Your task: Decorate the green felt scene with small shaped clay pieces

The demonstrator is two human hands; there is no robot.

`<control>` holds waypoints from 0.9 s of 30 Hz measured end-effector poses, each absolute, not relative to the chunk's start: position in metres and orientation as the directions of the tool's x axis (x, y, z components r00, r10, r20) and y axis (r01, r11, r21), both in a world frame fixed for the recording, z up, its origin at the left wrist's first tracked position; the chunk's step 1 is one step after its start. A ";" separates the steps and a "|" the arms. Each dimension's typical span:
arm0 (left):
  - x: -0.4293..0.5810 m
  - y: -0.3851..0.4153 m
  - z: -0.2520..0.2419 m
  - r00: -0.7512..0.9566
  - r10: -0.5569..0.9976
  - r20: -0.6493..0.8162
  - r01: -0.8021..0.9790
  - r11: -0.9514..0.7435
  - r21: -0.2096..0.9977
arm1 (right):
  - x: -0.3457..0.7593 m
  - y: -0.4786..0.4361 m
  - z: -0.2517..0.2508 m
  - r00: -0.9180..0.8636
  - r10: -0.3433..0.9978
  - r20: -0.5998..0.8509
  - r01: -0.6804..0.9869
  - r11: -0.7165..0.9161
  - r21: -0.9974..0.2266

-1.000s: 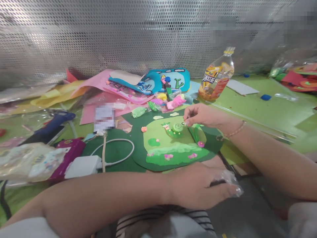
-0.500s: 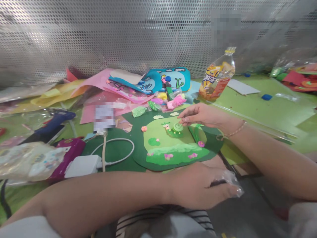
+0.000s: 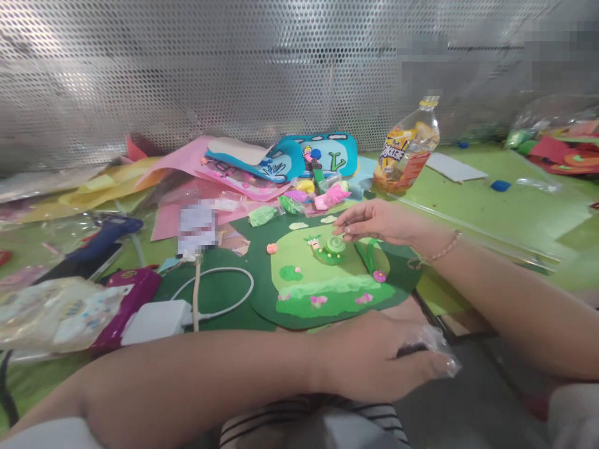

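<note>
Clay snail [image 3: 330, 248] sits mid-picture on a light green patch [image 3: 299, 252], which lies on a dark green round board [image 3: 262, 293] at the near edge of the desk [image 3: 491, 199].

Nearest the camera, left hand [image 3: 374, 358] lies across the lap edge, fingers closed around a crumpled clear plastic wrapper [image 3: 437, 349]. Just beyond it is the board's front rim. Left of the board are a white charger [image 3: 156, 321] with a looped cable [image 3: 234, 287] and a purple pouch [image 3: 135, 287].

Right hand [image 3: 374, 221], with a bracelet [image 3: 440, 249] on the wrist, reaches in from the right. Thumb and forefinger are pinched together right at the upper edge of the snail's shell. Can't tell if a bit of clay is between them, or if they touch the shell. The hands are well apart.

Progress, as a judgement: the picture looks mostly built. A grass strip [image 3: 327, 287], pink flowers [image 3: 318, 300], a lily pad and white clouds [image 3: 298, 226] are on, and the snail has shell and eye stalks. The dark green border is bare. What's in hand looks like fine detail on the shell.

Behind the board are clay packets [image 3: 327, 196], then blue felt pieces [image 3: 299, 156] and pink sheets. A drink bottle [image 3: 406, 153] leans at back right. A perforated metal wall [image 3: 234, 62] closes off the far side.
</note>
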State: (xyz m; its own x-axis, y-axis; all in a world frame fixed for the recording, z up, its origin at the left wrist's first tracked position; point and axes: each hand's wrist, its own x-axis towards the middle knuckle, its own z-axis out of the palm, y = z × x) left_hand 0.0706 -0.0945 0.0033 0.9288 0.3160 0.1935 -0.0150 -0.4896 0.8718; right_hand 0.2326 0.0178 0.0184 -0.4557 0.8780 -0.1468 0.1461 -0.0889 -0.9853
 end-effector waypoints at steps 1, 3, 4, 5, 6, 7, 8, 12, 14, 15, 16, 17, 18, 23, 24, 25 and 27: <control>0.071 -0.095 0.004 0.929 0.315 0.193 -0.011 -0.497 0.868 | 0.232 0.018 0.018 -0.452 0.879 -0.153 0.145 -0.097 -0.985; 0.070 -0.095 0.004 0.928 0.322 0.187 0.000 -0.502 0.865 | 0.231 0.018 0.018 -0.444 0.881 -0.162 0.140 -0.110 -0.984; 0.070 -0.095 0.004 0.927 0.327 0.184 0.004 -0.499 0.866 | 0.231 0.018 0.019 -0.443 0.882 -0.163 0.137 -0.113 -0.984; 0.070 -0.095 0.004 0.926 0.331 0.180 0.008 -0.495 0.869 | 0.231 0.018 0.019 -0.442 0.882 -0.163 0.134 -0.114 -0.984; 0.070 -0.095 0.003 0.925 0.337 0.176 0.013 -0.491 0.871 | 0.231 0.018 0.020 -0.440 0.884 -0.159 0.130 -0.113 -0.985; 0.070 -0.096 0.003 0.923 0.342 0.174 0.016 -0.488 0.873 | 0.231 0.018 0.020 -0.437 0.886 -0.153 0.125 -0.109 -0.986; 0.070 -0.096 0.003 0.922 0.344 0.179 0.012 -0.486 0.874 | 0.232 0.018 0.021 -0.436 0.888 -0.146 0.120 -0.104 -0.987; 0.071 -0.096 0.001 0.922 0.333 0.198 -0.013 -0.483 0.876 | 0.233 0.018 0.020 -0.440 0.890 -0.116 0.093 -0.083 -0.992; 0.071 -0.096 0.000 0.918 0.336 0.209 -0.016 -0.496 0.868 | 0.233 0.018 0.019 -0.438 0.893 -0.104 0.073 -0.080 -0.994; 0.071 -0.096 0.000 0.915 0.339 0.216 -0.017 -0.505 0.863 | 0.233 0.018 0.019 -0.433 0.896 -0.099 0.062 -0.080 -0.995; 0.071 -0.096 0.000 0.913 0.341 0.224 -0.018 -0.514 0.857 | 0.232 0.017 0.020 -0.424 0.900 -0.096 0.052 -0.082 -0.995; 0.071 -0.096 -0.001 0.911 0.341 0.230 -0.020 -0.522 0.853 | 0.232 0.017 0.020 -0.412 0.906 -0.096 0.044 -0.086 -0.995; 0.070 -0.096 -0.001 0.911 0.340 0.233 -0.021 -0.526 0.850 | 0.232 0.016 0.021 -0.397 0.913 -0.098 0.039 -0.090 -0.995; 0.070 -0.096 0.001 0.918 0.334 0.213 -0.011 -0.517 0.856 | 0.230 0.013 0.026 -0.375 0.923 -0.088 0.089 -0.058 -0.994; 0.070 -0.096 0.002 0.918 0.336 0.211 -0.011 -0.509 0.860 | 0.230 0.013 0.027 -0.400 0.912 -0.088 0.095 -0.054 -0.994; 0.070 -0.096 0.002 0.918 0.340 0.204 -0.006 -0.502 0.865 | 0.230 0.012 0.027 -0.429 0.898 -0.093 0.095 -0.057 -0.994; 0.070 -0.097 0.002 0.918 0.350 0.185 0.012 -0.492 0.871 | 0.229 0.011 0.028 -0.466 0.876 -0.123 0.094 -0.089 -0.992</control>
State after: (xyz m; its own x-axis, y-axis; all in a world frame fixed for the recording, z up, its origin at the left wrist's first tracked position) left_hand 0.0701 -0.0968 0.0022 0.9182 0.3504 0.1849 0.0124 -0.4917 0.8707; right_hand 0.2292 0.0114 0.0281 -0.4665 0.8760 -0.1226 0.0944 -0.0885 -0.9916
